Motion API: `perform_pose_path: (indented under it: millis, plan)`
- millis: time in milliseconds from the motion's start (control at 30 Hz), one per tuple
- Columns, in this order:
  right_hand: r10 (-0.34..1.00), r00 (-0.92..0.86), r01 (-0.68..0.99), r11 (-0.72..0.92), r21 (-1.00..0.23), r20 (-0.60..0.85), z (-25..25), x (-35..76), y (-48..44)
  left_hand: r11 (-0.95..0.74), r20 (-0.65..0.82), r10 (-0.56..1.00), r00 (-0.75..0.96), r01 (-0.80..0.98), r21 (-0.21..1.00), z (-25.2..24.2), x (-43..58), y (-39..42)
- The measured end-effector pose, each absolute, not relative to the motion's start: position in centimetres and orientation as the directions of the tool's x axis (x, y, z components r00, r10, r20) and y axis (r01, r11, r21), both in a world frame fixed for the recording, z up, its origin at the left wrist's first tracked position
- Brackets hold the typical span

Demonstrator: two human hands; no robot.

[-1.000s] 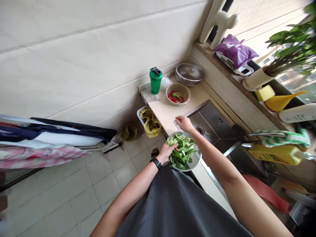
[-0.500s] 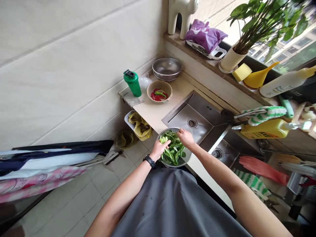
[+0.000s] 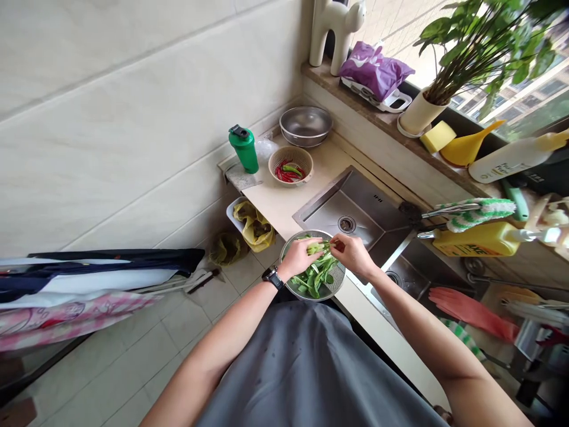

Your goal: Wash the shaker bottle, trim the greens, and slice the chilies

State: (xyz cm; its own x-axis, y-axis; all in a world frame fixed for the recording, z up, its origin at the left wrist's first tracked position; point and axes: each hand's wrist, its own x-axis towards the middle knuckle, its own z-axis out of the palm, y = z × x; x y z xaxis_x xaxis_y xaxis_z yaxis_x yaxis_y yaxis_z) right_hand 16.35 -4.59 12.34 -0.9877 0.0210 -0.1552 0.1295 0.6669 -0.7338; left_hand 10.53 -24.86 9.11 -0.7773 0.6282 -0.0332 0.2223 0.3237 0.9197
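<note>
A metal colander full of green vegetable stalks sits on the counter's front edge beside the sink. My left hand, with a black watch on the wrist, is closed around a bunch of the stalks over the colander. My right hand pinches the other end of the same green stalks just above the colander. The two hands nearly touch.
A beige basket of red and green chillies, a green bottle and a steel bowl stand at the counter's far end. A yellow bag in a bin sits below. A plant pot, sponge and bottles line the sill.
My right hand came back from the counter near the sink to the colander and took hold of the stalks my left hand holds. The view swung right.
</note>
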Motion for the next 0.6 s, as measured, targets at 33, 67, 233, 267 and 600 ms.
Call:
perform_pose_path:
  millis: [33, 67, 233, 267, 600]
  plan:
    - [0.003, -0.985, 0.136, 0.625, -0.769, -0.171, 12.7, 16.4, -4.9, 0.342, -0.042, 0.666, -0.745, 0.255, 0.905, 9.4, 10.3, -24.6]
    - [-0.016, -0.983, 0.138, 0.599, -0.789, -0.184, 12.9, 16.4, -5.2, 0.369, -0.06, 0.697, -0.715, 0.286, 0.884, 9.5, 10.1, -24.4]
    - [-0.155, -0.968, 0.025, 0.724, -0.69, -0.197, 12.9, 16.1, -6.0, 0.47, -0.124, 0.752, -0.647, 0.395, 0.789, 10.2, 9.7, -25.1]
    - [-0.21, -0.956, -0.028, 0.763, -0.645, -0.207, 12.9, 16.0, -6.1, 0.473, -0.13, 0.756, -0.642, 0.398, 0.786, 10.3, 9.7, -25.3]
    - [-0.36, -0.851, -0.129, 0.849, -0.513, -0.382, 13.0, 14.8, -7.4, 0.352, -0.106, 0.716, -0.69, 0.226, 0.908, 10.6, 10.1, -26.9]
